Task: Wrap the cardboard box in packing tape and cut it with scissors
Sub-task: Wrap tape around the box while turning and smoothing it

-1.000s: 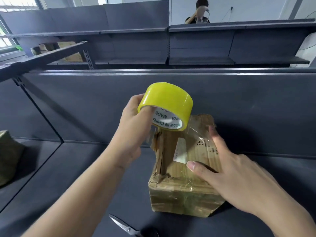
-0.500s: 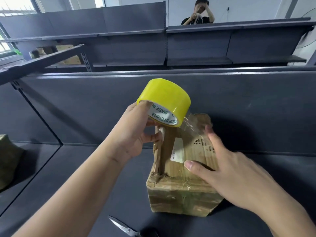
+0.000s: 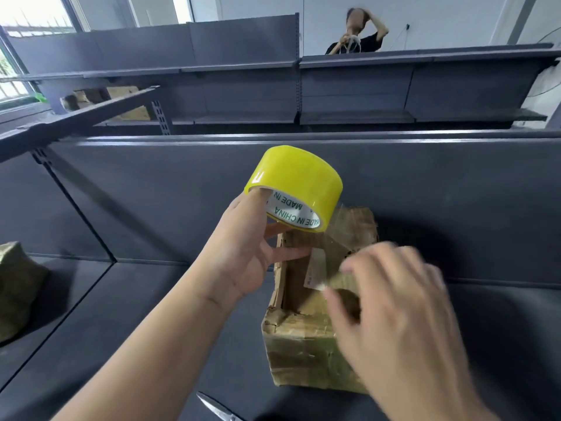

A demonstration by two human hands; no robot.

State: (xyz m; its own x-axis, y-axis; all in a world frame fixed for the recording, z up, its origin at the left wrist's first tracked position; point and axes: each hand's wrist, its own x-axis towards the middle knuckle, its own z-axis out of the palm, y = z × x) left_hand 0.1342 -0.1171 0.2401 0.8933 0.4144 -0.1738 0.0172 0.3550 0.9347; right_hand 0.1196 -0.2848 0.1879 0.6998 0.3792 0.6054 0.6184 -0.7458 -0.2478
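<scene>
A worn cardboard box (image 3: 300, 354) stands on the dark shelf, its sides covered in clear tape. My left hand (image 3: 243, 262) holds a yellow roll of packing tape (image 3: 296, 183) above the box's far left corner, with a finger inside the core. A clear strip of tape (image 3: 340, 226) runs from the roll down onto the top of the box. My right hand (image 3: 403, 314) is blurred over the box's right side, fingers spread and pressing on the top. Scissor blades (image 3: 215, 407) poke in at the bottom edge, in front of the box.
A dark upright back panel (image 3: 425, 192) rises right behind the box. A taped bundle (image 3: 15, 287) sits at the far left on the shelf. More dark shelving stands beyond, with cardboard boxes (image 3: 127, 107) on it and a person (image 3: 361, 31) behind it.
My right hand has slid nearer and leftward across the box top and is now blurred. The tape roll has shifted slightly, with the strip still stretched to the box.
</scene>
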